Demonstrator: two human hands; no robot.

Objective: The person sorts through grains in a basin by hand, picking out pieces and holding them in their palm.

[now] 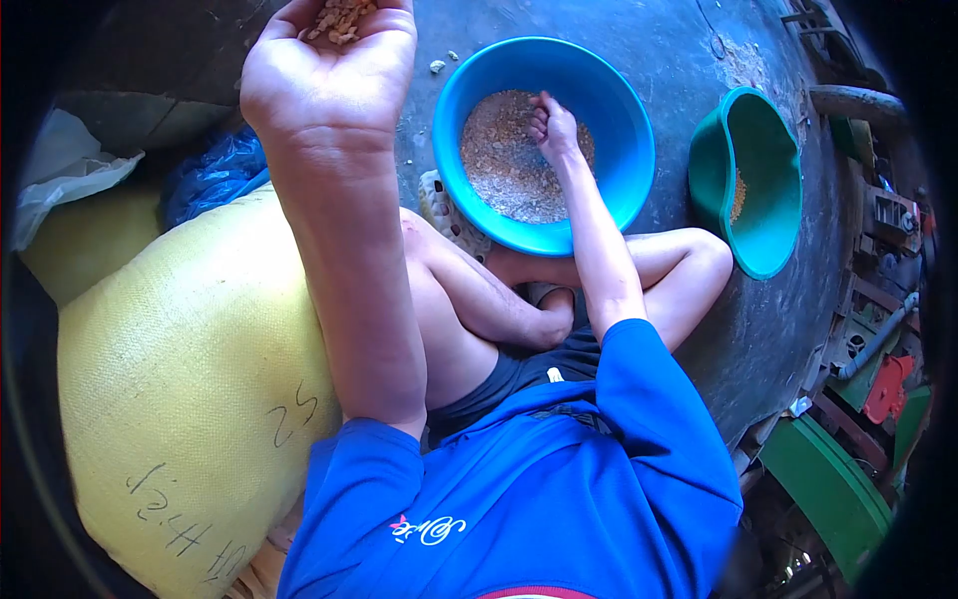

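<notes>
I find the left hand [334, 80] palm up, unclenched, presumably so the loose pieces [342, 20] cannot spill. The right hand [553, 130], fingers curled together, is at the crumbly mix [499, 175] inside the blue basin [640, 150]; whether it pinches anything, I cannot tell.

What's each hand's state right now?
Left hand: open, palm up, holding small, irregular tan pieces.
Right hand: curled closed over the round blue plastic basin; whether it holds anything cannot be told.

The left hand [324, 85] lifts palm-up; the right hand [554, 130] hangs lower, fingers curled.
</notes>
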